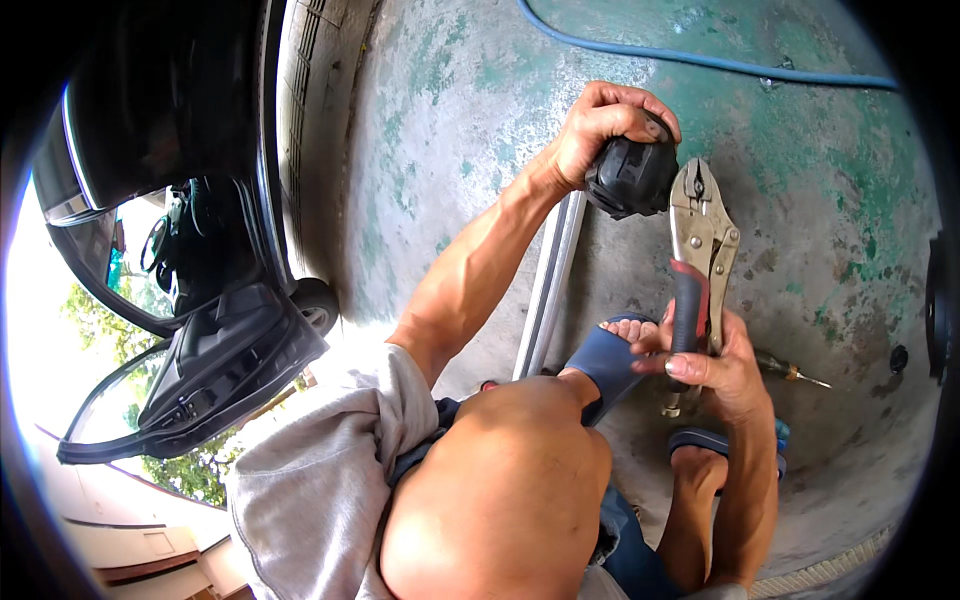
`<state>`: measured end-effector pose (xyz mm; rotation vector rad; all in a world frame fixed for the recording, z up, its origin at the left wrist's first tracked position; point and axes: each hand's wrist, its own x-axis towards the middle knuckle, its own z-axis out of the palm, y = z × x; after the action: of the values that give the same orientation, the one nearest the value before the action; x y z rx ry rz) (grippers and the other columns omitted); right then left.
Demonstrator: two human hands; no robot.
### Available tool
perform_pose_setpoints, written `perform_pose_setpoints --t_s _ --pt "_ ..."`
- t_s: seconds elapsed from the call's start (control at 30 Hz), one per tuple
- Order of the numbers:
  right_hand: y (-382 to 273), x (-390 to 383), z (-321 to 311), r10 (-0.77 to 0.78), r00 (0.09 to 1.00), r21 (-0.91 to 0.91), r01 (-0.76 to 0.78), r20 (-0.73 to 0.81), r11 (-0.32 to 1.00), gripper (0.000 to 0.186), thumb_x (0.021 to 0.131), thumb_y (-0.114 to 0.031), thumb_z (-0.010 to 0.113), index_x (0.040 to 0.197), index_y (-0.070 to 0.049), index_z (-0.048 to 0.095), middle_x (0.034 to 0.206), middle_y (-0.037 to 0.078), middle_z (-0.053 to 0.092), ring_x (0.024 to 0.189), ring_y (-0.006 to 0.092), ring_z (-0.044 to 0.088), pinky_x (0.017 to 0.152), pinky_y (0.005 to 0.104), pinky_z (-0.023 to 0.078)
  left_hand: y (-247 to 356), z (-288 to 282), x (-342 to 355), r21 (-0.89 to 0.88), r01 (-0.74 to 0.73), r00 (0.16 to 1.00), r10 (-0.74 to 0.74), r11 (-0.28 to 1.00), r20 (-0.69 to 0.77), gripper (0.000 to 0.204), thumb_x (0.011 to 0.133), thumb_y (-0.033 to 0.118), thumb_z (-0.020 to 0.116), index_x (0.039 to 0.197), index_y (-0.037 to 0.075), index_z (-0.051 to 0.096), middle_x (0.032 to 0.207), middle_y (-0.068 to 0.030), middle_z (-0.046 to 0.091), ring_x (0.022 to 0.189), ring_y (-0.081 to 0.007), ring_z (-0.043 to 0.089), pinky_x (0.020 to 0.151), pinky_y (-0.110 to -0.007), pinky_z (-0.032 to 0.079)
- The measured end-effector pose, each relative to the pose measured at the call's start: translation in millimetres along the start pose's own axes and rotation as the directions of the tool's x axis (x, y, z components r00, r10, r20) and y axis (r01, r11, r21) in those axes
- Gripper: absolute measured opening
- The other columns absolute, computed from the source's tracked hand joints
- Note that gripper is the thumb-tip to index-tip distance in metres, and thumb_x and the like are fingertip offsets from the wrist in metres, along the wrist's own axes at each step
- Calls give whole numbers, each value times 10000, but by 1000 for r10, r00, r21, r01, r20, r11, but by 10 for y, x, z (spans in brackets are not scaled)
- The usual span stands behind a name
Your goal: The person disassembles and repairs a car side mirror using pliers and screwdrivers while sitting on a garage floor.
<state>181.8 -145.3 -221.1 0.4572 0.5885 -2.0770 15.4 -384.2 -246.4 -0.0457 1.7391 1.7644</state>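
Note:
My left hand is closed on a black, rounded part, held above the floor at upper centre. My right hand is closed round the lower handles of steel locking pliers, which have a red and dark grip. The pliers' jaws point up and are just to the right of the black part; whether they touch it I cannot tell. A long silver rail lies on the floor below my left hand.
A black car with an open door stands at left. A blue hose crosses the painted concrete floor. A screwdriver and a small black piece lie at right. My sandalled feet are below.

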Motion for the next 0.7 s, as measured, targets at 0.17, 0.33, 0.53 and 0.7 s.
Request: perform_pose_setpoints --t_s 0.17,0.33,0.53,0.7 --pt "112 -87 172 25 998 119 -32 61 992 541 815 -238 833 1213 -14 543 804 131 659 625 258 667 950 432 532 93 30 -181 8 -5 1000 5 1000 20 418 751 239 543 947 -93 702 909 -180 716 805 -216 682 784 -310 561" --pt "93 -130 174 -1 997 55 -3 74 998 599 744 -266 883 1147 8 535 734 126 635 521 241 622 685 398 581 65 172 -445 -86 52 998 -56 995 -37 452 820 283 530 1048 -73 692 956 -181 710 865 -232 688 821 -319 564" --pt "133 -127 215 89 996 -55 -88 15 995 485 810 -181 833 1134 14 530 711 135 621 534 221 624 469 349 509 4 129 -610 -183 206 972 -222 961 -74 475 955 383 613 1112 -55 712 946 -164 728 794 -182 708 727 -305 590" --pt "187 -190 253 138 988 -68 -134 68 989 427 899 -217 775 1161 13 529 696 134 617 543 207 620 470 326 490 -37 120 -812 -142 181 975 -197 973 -104 397 936 305 580 922 -61 733 882 -175 719 770 -197 687 762 -326 574"
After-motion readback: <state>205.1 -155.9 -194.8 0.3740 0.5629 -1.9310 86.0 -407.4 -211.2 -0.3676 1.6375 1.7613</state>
